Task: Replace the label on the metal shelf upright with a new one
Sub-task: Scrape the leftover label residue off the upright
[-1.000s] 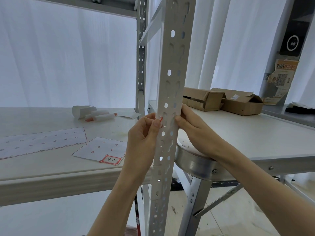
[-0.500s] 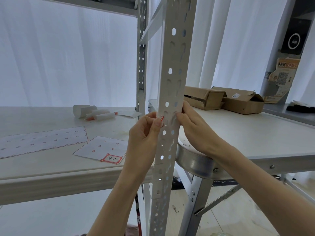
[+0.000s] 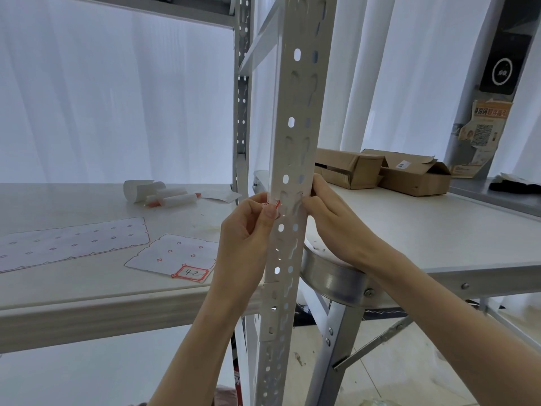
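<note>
Two hands on one item, as I log it from my station: a white perforated metal shelf upright point(image 3: 295, 159), slightly tilted in the wide-angle view, punched with round holes and keyhole slots down both faces. On its left edge, about level with the tabletop behind, I see a small label point(image 3: 272, 204) with a red border, mostly hidden by fingers, so any writing on it I cannot read. My left hand point(image 3: 248, 241) pinches that label between thumb and forefinger, right against the upright's edge. My right hand point(image 3: 330, 218) is curled around the upright's right side at the same height, fingertips pressed on the metal. On the white table point(image 3: 87, 291) to the left lie two backing sheets point(image 3: 172, 254) dotted with small red marks; the nearer one carries a red-bordered new label point(image 3: 191, 272) handwritten "42" at its front corner. Farther back sits a marker point(image 3: 172, 199) beside a curled paper scrap. Two open cardboard boxes point(image 3: 380, 171) rest on the table at right.
</note>
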